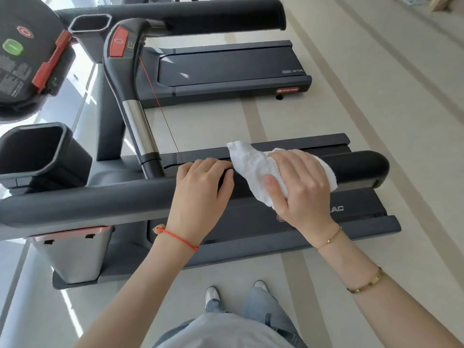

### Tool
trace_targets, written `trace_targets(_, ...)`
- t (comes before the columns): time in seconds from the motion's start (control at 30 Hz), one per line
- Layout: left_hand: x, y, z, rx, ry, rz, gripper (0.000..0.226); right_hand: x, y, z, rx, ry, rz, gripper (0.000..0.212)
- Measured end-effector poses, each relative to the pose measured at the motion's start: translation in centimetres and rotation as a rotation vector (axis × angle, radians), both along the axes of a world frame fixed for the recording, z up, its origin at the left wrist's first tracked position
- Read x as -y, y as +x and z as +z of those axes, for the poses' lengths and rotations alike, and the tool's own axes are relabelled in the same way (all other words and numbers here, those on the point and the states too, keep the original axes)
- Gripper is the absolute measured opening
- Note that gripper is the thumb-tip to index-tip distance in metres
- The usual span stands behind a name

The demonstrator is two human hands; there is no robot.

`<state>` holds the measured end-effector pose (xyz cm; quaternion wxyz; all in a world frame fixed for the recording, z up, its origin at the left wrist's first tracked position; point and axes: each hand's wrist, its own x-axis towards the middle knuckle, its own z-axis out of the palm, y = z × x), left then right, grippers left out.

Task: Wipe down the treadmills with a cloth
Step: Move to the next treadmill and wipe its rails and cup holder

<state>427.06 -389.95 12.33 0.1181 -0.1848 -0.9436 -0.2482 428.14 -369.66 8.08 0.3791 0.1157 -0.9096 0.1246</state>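
A dark grey treadmill stands in front of me, its padded side handrail (100, 197) running left to right across the view. A white cloth (251, 164) is draped over the rail near its right end. My right hand (298, 184) grips the cloth and the rail under it, thumb on the near side. Just left of the cloth, my left hand (200, 187) curls over the bare rail, fingers over the top and thumb in front. The treadmill belt and deck (351, 209) lie below the rail.
A second treadmill (226, 69) stands beyond, with its own black handrail (200, 13). A console with red stop button (118, 42) and a cup holder (35, 151) are at left. A thin red cord (160, 109) hangs from the console. Pale tiled floor (376, 96) lies to the right.
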Motion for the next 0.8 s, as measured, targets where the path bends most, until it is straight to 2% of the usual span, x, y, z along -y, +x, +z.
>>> trace_targets(0.2,-6.6,0.2,0.2,0.022,-0.012,-0.022,0.023,-7.1,1.2,0.1,0.053,-0.057,-0.043,0.038)
trace_targets(0.43,-13.1,0.4,0.2,0.017,-0.017,0.015,0.022,-13.3,1.0,0.9,0.111,-0.078,0.014,0.038)
trace_targets(0.53,-14.8,0.5,0.0,0.004,-0.023,0.042,0.024,-15.5,0.6,1.6,0.237,-0.17,0.06,0.038)
trace_targets(0.63,-15.6,0.6,-0.1,-0.016,-0.037,0.073,0.025,-16.5,-0.3,2.6,0.396,-0.306,0.151,0.023)
trace_targets(0.73,-15.7,0.6,-0.2,-0.039,-0.032,0.089,0.024,-17.4,-2.0,3.9,0.686,-0.526,0.196,0.041)
trace_targets(0.8,-15.6,0.7,-0.3,-0.042,-0.028,0.09,0.023,-17.5,-2.4,4.2,0.74,-0.451,0.191,0.052)
